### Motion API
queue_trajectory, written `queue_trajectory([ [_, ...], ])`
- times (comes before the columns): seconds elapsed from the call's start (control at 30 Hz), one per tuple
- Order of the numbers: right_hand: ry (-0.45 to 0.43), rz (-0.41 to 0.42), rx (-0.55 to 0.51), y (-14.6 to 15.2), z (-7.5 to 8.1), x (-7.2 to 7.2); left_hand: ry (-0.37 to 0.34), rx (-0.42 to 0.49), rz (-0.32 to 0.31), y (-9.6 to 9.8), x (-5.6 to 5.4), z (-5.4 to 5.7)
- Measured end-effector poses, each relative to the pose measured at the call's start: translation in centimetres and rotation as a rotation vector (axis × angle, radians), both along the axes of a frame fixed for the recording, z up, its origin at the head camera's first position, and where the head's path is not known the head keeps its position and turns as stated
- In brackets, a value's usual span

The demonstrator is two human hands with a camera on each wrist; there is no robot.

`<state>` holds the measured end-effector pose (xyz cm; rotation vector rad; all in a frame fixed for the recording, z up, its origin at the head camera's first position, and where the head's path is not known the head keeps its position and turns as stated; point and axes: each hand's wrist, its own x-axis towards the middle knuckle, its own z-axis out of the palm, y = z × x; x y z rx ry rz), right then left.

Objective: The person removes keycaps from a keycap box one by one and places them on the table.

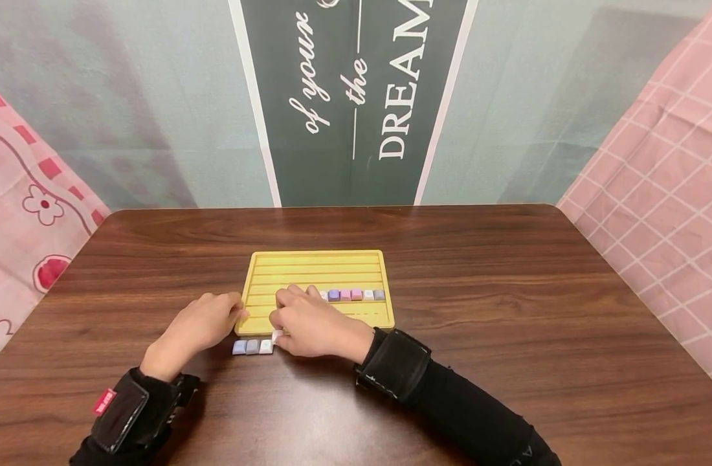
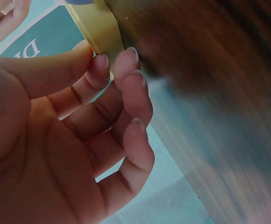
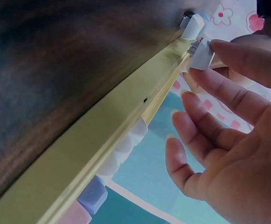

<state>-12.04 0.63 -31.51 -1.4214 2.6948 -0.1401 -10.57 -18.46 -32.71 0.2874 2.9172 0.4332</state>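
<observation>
A yellow slotted tray [image 1: 309, 260] lies on the table. My left hand [image 1: 207, 320] is at its near-left corner; in the left wrist view, thumb and index finger pinch the tray's wall [image 2: 102, 32], the other fingers loosely bent. My right hand [image 1: 315, 323] pinches a white keycap [image 3: 203, 55] between thumb and index finger, just off the tray's front edge, its underside parts showing in the right wrist view. A row of white, purple, pink and grey keycaps [image 1: 345, 295] sits in one slot, partly hidden behind the right hand. Three keycaps [image 1: 252, 347] in blue, grey and white lie before the tray.
The brown wooden table [image 1: 507, 310] extends around the tray on all sides. Behind it hangs a grey-green cloth [image 1: 187, 97] with lettering, and pink patterned cloths [image 1: 670, 168] flank both sides.
</observation>
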Motion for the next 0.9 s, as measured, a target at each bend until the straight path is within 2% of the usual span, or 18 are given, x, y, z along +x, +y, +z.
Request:
queue_trajectory([
  [0.9, -0.007, 0.032, 0.019, 0.03, -0.99, 0.17, -0.001, 0.005, 0.0, 0.05, 0.02, 0.04],
])
